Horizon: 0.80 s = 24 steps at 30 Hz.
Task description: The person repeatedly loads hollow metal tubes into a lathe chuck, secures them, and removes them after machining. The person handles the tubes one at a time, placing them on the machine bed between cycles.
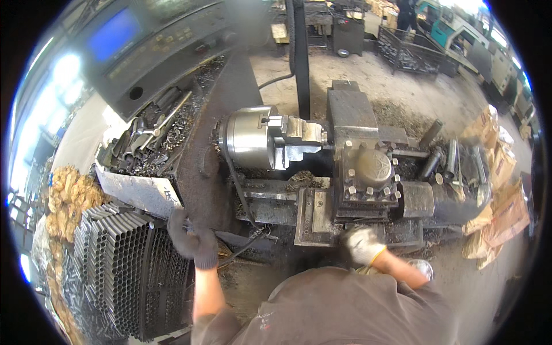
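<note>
My left hand (195, 244), in a dark knitted glove, is at the front of the lathe headstock, beside the chip tray's white panel. Its thumb and fingers look apart, slightly blurred, with nothing visible between them. My right hand (364, 246), in a whitish glove with dark fingers, is closed low at the front of the carriage; what it grips is hidden. Above it stands the square tool post (369, 175) with bolts around its domed top. Left of the post, the shiny chuck (253, 138) has its stepped jaws (299, 135) facing right; no workpiece shows in them.
Stacked metal tubes (123, 259) stand at lower left. Tools and chips fill the tray (138, 187) above them. A control panel (149, 63) with a blue screen is at upper left. A black cable (237, 184) hangs before the headstock. Brown sacks (500, 201) lie at right.
</note>
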### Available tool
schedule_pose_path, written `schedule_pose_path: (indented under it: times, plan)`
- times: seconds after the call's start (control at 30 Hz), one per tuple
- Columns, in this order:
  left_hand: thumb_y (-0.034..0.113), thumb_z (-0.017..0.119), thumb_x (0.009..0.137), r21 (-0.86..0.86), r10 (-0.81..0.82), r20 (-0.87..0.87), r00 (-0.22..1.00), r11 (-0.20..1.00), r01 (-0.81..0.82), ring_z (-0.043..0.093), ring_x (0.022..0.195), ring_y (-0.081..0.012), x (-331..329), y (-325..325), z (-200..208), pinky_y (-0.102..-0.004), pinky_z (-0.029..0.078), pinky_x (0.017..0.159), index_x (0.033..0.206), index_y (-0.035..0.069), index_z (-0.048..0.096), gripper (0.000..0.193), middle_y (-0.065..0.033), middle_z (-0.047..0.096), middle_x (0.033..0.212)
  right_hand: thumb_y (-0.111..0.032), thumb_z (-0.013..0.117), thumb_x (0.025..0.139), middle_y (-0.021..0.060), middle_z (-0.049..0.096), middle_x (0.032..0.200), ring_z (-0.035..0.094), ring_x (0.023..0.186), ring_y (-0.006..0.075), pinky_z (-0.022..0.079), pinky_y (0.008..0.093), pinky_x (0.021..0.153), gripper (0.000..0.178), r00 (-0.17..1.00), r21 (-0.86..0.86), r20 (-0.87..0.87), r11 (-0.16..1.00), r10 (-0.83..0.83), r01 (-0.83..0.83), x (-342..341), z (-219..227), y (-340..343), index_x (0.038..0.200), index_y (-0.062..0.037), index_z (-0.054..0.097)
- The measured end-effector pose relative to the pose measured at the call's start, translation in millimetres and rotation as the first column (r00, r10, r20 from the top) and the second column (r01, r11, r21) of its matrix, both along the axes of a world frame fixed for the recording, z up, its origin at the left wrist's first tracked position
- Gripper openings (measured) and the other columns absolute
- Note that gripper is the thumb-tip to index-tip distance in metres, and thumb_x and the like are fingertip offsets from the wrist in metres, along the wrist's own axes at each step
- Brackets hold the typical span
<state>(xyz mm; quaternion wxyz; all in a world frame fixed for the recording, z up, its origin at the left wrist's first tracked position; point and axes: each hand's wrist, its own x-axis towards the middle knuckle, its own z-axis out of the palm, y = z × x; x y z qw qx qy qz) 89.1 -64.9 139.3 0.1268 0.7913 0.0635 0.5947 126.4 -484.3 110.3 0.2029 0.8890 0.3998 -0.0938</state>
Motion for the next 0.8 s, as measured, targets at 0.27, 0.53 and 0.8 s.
schedule_pose_path:
  times: [0.27, 0.53, 0.8]
  plan:
    - [0.028, 0.068, 0.096, 0.201, 0.28, -0.514, 0.811, 0.958, -0.203, 0.07, 0.119, -0.0442, 226.9, -32.7, 143.3, -0.0572, 0.055, 0.103, 0.166, 0.012, 0.031, 0.081, -0.0244, 0.07, 0.134, -0.018, 0.074, 0.093, 0.0153, 0.079, 0.107, 0.077, 0.09, 0.0234, 0.062, 0.0369, 0.082, 0.033, 0.682, 0.666, -0.728, 0.304, 0.065, 0.681, 26.2, 10.3, -31.4, 0.124, -0.0073, 0.077]
    - [0.043, 0.057, 0.104, 0.151, 0.285, -0.725, 0.627, 0.954, -0.26, 0.071, 0.115, -0.0488, 323.1, -20.2, 196.3, -0.0612, 0.053, 0.099, 0.171, 0.023, 0.018, 0.08, -0.0293, 0.07, 0.13, -0.01, 0.072, 0.092, 0.0124, 0.078, 0.098, 0.077, 0.087, 0.0242, 0.062, 0.0373, 0.081, 0.026, 0.656, 0.658, -0.747, 0.259, 0.105, 0.707, 14.1, -3.9, -69.0, 0.117, -0.0057, 0.077]
    - [0.035, 0.072, 0.096, 0.276, 0.051, -0.856, 0.515, 0.887, 0.371, 0.069, 0.098, -0.0335, 53.4, -87.9, 0.3, -0.0485, 0.058, 0.083, 0.135, 0.01, 0.067, 0.047, -0.0152, 0.069, 0.109, -0.022, 0.072, 0.096, 0.0125, 0.08, 0.107, 0.078, 0.095, 0.0252, 0.061, 0.0377, 0.087, 0.026, 0.476, 0.54, -0.839, 0.514, 0.264, 0.666, -3.5, -12.8, 20.6, 0.118, -0.0084, 0.077]
